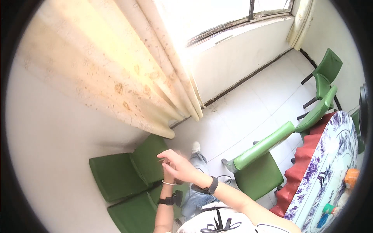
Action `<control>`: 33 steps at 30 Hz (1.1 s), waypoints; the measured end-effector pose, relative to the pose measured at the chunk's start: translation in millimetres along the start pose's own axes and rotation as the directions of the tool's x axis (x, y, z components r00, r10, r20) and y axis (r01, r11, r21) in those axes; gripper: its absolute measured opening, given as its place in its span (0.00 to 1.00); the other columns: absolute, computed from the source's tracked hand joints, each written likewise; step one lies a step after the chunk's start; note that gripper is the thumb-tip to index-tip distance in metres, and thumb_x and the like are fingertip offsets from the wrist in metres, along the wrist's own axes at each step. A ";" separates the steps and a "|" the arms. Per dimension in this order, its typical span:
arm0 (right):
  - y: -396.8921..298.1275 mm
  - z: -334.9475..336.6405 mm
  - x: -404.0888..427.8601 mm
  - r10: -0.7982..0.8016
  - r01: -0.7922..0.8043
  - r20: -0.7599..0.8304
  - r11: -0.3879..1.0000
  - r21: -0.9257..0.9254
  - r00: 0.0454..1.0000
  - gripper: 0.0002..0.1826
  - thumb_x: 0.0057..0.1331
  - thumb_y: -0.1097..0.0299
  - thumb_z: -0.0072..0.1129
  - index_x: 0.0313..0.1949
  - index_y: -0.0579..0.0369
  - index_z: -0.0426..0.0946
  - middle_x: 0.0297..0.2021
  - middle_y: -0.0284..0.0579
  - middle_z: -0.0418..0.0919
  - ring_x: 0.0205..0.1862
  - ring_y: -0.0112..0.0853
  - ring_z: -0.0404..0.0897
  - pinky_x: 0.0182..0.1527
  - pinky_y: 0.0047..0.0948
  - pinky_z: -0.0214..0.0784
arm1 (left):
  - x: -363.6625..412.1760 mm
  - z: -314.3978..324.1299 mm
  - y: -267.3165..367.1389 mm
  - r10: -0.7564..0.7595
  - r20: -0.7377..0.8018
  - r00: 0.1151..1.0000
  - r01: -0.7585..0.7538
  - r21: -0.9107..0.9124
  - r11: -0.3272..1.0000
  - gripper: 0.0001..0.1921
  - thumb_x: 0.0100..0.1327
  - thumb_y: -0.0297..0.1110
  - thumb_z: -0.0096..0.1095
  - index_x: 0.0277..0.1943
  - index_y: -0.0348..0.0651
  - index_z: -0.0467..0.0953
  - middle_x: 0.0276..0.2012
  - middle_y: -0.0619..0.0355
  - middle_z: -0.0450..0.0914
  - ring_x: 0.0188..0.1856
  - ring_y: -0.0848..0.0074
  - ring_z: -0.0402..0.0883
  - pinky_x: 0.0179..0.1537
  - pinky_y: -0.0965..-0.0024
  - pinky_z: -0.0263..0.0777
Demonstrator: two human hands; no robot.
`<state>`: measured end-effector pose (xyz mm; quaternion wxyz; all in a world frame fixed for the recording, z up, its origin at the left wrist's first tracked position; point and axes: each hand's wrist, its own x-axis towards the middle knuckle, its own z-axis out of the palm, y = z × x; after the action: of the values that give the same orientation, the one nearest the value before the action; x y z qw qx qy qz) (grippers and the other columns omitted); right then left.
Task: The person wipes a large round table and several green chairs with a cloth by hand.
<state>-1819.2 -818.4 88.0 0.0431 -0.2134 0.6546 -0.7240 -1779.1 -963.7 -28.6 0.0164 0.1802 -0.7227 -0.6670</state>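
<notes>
My left hand (170,172) is raised in front of my body, partly hidden behind my right hand (179,167). The two hands overlap, and whether they touch or hold anything between them cannot be made out. A pale bangle (169,183) circles my left wrist, with a black strap (166,201) lower on the forearm. Another black strap (214,185) is around my right wrist. Below the hands are my blue jeans (194,201) and a white shoe (196,146). A black bow (220,227) lies on my white top.
Green chairs (112,174) stand by the wall at left. Another green chair (259,174) is beside a round table with a floral cover (306,186) and red skirt, bearing several small coloured items. A patterned curtain (125,84) hangs by the window; more green chairs (329,67) stand at right.
</notes>
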 end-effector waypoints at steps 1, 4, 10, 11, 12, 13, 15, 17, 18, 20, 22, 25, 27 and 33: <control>0.6 -4.2 18.7 -0.009 0.009 -0.015 1.000 0.006 1.000 0.17 0.59 0.77 0.51 0.49 0.57 0.67 0.39 0.45 0.71 0.35 0.32 0.75 0.42 0.29 0.68 | 25.0 10.6 5.0 0.076 0.056 0.996 -0.081 0.097 0.992 0.12 0.63 0.37 0.55 0.43 0.36 0.70 0.36 0.54 0.76 0.37 0.71 0.75 0.38 0.68 0.69; 28.9 -32.5 80.1 -0.048 0.036 -0.212 0.997 -0.063 0.976 0.15 0.59 0.78 0.52 0.47 0.58 0.69 0.40 0.44 0.72 0.36 0.31 0.75 0.42 0.27 0.68 | 103.8 58.1 27.1 0.427 0.292 0.856 -0.511 0.348 0.786 0.13 0.63 0.36 0.55 0.43 0.35 0.70 0.37 0.52 0.76 0.37 0.68 0.76 0.38 0.66 0.69; 77.3 -153.8 173.9 0.178 -0.122 -0.757 0.984 0.130 0.628 0.09 0.59 0.75 0.54 0.41 0.57 0.73 0.38 0.38 0.75 0.39 0.25 0.74 0.42 0.24 0.67 | 203.6 132.7 103.9 0.072 0.787 0.612 -0.423 0.249 0.872 0.15 0.64 0.40 0.53 0.43 0.35 0.74 0.36 0.46 0.79 0.38 0.64 0.78 0.41 0.66 0.69; 81.9 -175.5 184.0 0.152 -0.147 -0.810 0.986 0.081 0.567 0.09 0.59 0.75 0.55 0.40 0.57 0.73 0.37 0.38 0.76 0.38 0.25 0.74 0.42 0.25 0.67 | 218.0 143.9 130.8 -0.100 0.862 0.496 -0.322 0.290 0.902 0.18 0.64 0.32 0.54 0.54 0.31 0.68 0.48 0.52 0.75 0.49 0.73 0.72 0.51 0.71 0.66; 85.7 -195.6 192.6 0.037 -0.204 -0.844 0.975 -0.087 0.535 0.08 0.59 0.74 0.55 0.40 0.57 0.73 0.36 0.38 0.75 0.37 0.25 0.74 0.41 0.24 0.67 | 231.7 151.2 136.0 -0.051 0.879 0.474 -0.377 0.255 0.890 0.21 0.64 0.31 0.54 0.58 0.31 0.63 0.48 0.52 0.74 0.49 0.73 0.72 0.51 0.71 0.65; 94.7 -213.7 199.8 -0.077 -0.271 -0.856 0.931 -0.245 0.511 0.08 0.59 0.74 0.56 0.40 0.57 0.73 0.36 0.38 0.75 0.36 0.25 0.74 0.41 0.24 0.67 | 243.0 159.3 136.5 -0.006 0.892 0.451 -0.425 0.221 0.878 0.26 0.63 0.30 0.55 0.62 0.32 0.59 0.47 0.51 0.74 0.49 0.73 0.71 0.52 0.72 0.64; 112.8 -253.5 209.4 -0.108 -0.321 -0.908 0.913 -0.251 0.404 0.07 0.59 0.74 0.56 0.38 0.57 0.74 0.36 0.39 0.72 0.31 0.27 0.73 0.36 0.24 0.69 | 257.4 181.2 161.1 0.054 0.895 0.443 -0.273 0.078 0.959 0.40 0.61 0.28 0.56 0.69 0.35 0.37 0.50 0.49 0.72 0.51 0.70 0.70 0.55 0.70 0.62; 129.7 -283.6 226.1 -0.085 -0.338 -0.931 0.917 -0.213 0.354 0.08 0.58 0.71 0.58 0.38 0.58 0.74 0.33 0.39 0.74 0.31 0.25 0.73 0.35 0.24 0.69 | 284.3 188.2 149.5 0.260 0.864 0.431 -0.574 0.040 0.818 0.41 0.59 0.27 0.57 0.69 0.36 0.39 0.50 0.48 0.71 0.50 0.67 0.71 0.54 0.68 0.62; 141.2 -301.3 233.3 -0.050 -0.347 -0.940 0.922 -0.173 0.337 0.09 0.58 0.69 0.59 0.37 0.59 0.75 0.32 0.39 0.75 0.30 0.25 0.73 0.35 0.23 0.69 | 300.3 192.4 149.4 0.449 0.864 0.227 -0.928 0.053 0.368 0.42 0.58 0.26 0.57 0.69 0.36 0.37 0.49 0.48 0.72 0.50 0.64 0.71 0.53 0.67 0.62; 169.5 -335.7 258.2 0.027 -0.332 -0.955 0.940 -0.076 0.295 0.15 0.57 0.64 0.62 0.38 0.62 0.76 0.29 0.39 0.78 0.30 0.23 0.74 0.33 0.22 0.68 | 313.9 193.8 162.2 0.272 0.849 0.454 -0.724 0.173 0.667 0.27 0.57 0.25 0.57 0.58 0.35 0.55 0.50 0.48 0.71 0.52 0.64 0.71 0.57 0.67 0.60; 188.1 -361.4 301.4 0.190 -0.228 -0.940 0.965 0.126 0.283 0.16 0.57 0.63 0.62 0.40 0.62 0.76 0.31 0.39 0.78 0.31 0.23 0.74 0.34 0.22 0.69 | 331.3 189.3 171.2 0.115 0.776 0.620 -0.446 0.228 0.866 0.14 0.57 0.24 0.58 0.47 0.36 0.74 0.50 0.49 0.73 0.53 0.63 0.71 0.60 0.67 0.58; 253.6 -420.6 362.1 0.329 -0.296 -0.929 0.916 0.272 0.166 0.27 0.53 0.56 0.64 0.45 0.65 0.72 0.41 0.50 0.76 0.43 0.36 0.75 0.46 0.33 0.68 | 347.7 195.3 180.9 0.148 0.627 0.765 -0.347 0.207 0.915 0.33 0.56 0.22 0.58 0.65 0.36 0.53 0.50 0.52 0.73 0.53 0.66 0.72 0.57 0.67 0.64; 275.8 -448.8 395.0 0.218 -0.573 -0.968 0.813 0.107 0.129 0.32 0.51 0.55 0.64 0.50 0.65 0.67 0.48 0.57 0.70 0.52 0.45 0.69 0.52 0.38 0.64 | 363.9 188.7 166.0 0.142 0.582 0.801 -0.394 0.334 0.856 0.40 0.57 0.20 0.53 0.69 0.38 0.38 0.52 0.47 0.70 0.54 0.65 0.70 0.57 0.67 0.61; 248.4 -447.6 442.6 0.086 -0.892 -0.994 0.451 -0.021 0.067 0.50 0.46 0.60 0.70 0.63 0.61 0.48 0.51 0.58 0.63 0.52 0.50 0.68 0.54 0.41 0.62 | 369.5 223.5 164.2 0.134 0.201 0.970 -0.203 0.371 0.906 0.36 0.56 0.26 0.59 0.65 0.34 0.49 0.56 0.45 0.64 0.58 0.62 0.65 0.59 0.66 0.60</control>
<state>-2437.3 -588.3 -63.5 -0.1407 0.5090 0.7816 -0.3320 -2222.6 -846.5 26.1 -0.0241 0.0586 -0.8522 -0.5193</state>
